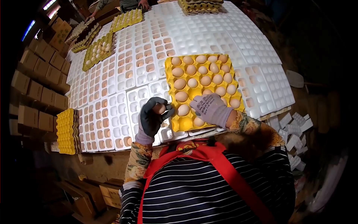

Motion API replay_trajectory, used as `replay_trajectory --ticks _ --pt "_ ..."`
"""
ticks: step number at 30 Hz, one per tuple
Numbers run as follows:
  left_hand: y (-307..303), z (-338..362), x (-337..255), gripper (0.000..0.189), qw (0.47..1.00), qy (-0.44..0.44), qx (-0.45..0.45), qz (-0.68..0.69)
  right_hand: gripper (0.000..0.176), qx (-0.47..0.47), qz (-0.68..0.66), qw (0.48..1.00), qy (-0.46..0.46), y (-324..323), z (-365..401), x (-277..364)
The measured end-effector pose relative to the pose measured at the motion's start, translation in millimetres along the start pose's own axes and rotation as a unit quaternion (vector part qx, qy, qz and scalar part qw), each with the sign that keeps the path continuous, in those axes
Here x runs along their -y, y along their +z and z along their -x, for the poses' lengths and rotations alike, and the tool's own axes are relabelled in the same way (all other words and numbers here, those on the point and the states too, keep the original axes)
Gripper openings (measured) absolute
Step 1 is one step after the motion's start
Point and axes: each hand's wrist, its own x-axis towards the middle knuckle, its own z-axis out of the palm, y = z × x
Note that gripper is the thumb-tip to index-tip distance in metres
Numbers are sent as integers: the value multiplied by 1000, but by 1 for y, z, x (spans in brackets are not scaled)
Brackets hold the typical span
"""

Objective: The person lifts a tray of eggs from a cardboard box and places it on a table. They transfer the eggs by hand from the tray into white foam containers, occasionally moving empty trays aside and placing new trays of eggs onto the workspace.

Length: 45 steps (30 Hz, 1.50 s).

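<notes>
My left hand (153, 116), in a dark-palmed glove, is closed around a brown egg (159, 108) just left of a yellow egg tray (185, 123). The tray lies on top of white foam trays and bears several brown eggs, with a few bare cups near its front left. Over its front half is my right hand (212, 108), in a pale printed glove, back up and fingers curled down among the eggs. Its fingertips and whatever they grip are hidden. Beneath my left hand are white foam egg trays (138, 101) with bare cups.
More foam trays with eggs (97, 87) stretch left; lidded-looking white trays (209, 28) lie at the back. Yellow trays (67, 131) stand stacked at the left edge. Cartons (39, 91) line the left side. Foam pieces (296, 130) lie on the right floor. Another person's hand (143, 4) shows at the far end.
</notes>
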Motion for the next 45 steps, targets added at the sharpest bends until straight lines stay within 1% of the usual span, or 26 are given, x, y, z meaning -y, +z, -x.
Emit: replay_trajectory --ticks 1,2,3,4,5,8,10,11,13,16,19,21,23,24,25,27,29,32,35,37,39,40,41,43,44,45 --pt "-3 -3 0 31 1000 2 -1 1 27 0 1 1000 -3 -4 0 -6" --pt "-5 -6 0 32 974 -35 -1 -226 33 -2 -141 990 19 -10 2 -18" --pt "-2 -7 0 35 895 -70 -2 -441 40 -3 -280 959 41 -14 8 -29" --pt "42 2 -2 41 678 10 3 -735 36 -82 -497 860 84 -2 17 -40" --pt "55 11 9 45 583 159 25 -796 36 -94 -716 675 148 -5 25 -50" --pt "45 0 33 49 403 161 66 -899 39 -65 -798 572 178 -45 14 -51" --pt "41 -3 23 46 479 140 67 -864 36 -136 -430 892 29 -19 -13 -65" --pt "37 -3 19 43 551 119 71 -823 36 -134 -430 892 27 -17 -20 -64" --pt "17 -4 19 32 618 93 44 -779 38 -37 18 994 103 -30 -45 -40" --pt "1 5 22 30 832 47 -73 -548 36 -21 27 996 81 -14 -63 -48" --pt "16 10 12 34 722 190 -34 -664 33 -24 -34 996 74 -28 -64 -61" --pt "46 15 6 51 655 105 -4 -749 31 -21 -83 992 90 -28 -58 -75" --pt "58 9 20 56 475 84 39 -875 30 -178 -451 869 99 -16 -49 -94" --pt "46 -4 30 52 428 110 50 -896 28 -129 -638 744 154 -32 -40 -91" --pt "52 -7 30 52 426 109 49 -897 28 -128 -639 743 152 -35 -31 -89" --pt "65 -11 28 44 450 95 64 -885 29 -138 -776 591 171 -35 -11 -85" --pt "57 -10 28 43 468 126 69 -872 32 -128 -794 572 163 -31 5 -82" --pt "39 -10 18 50 647 155 43 -745 35 -128 -816 541 156 -25 26 -80" --pt "25 -9 -1 74 981 25 1 -190 46 -71 -888 390 233 -23 40 -79" --pt "40 -14 -1 70 992 79 51 -80 47 -17 -933 331 141 -10 39 -87" --pt "42 -22 -16 58 962 -11 25 -270 48 -8 -943 310 116 -1 40 -81" --pt "46 -30 -12 50 866 67 61 -491 49 -18 -935 336 109 3 40 -76" --pt "53 -37 -6 53 669 169 64 -721 49 -12 -936 334 108 0 43 -70" --pt "87 -34 4 54 435 136 -30 -890 47 -42 -913 385 126 -16 44 -52" --pt "90 -41 13 52 426 77 -21 -901 45 -45 -884 448 125 -21 46 -47" --pt "90 -49 17 51 418 17 -12 -908 40 -4 -911 399 103 -11 50 -52"
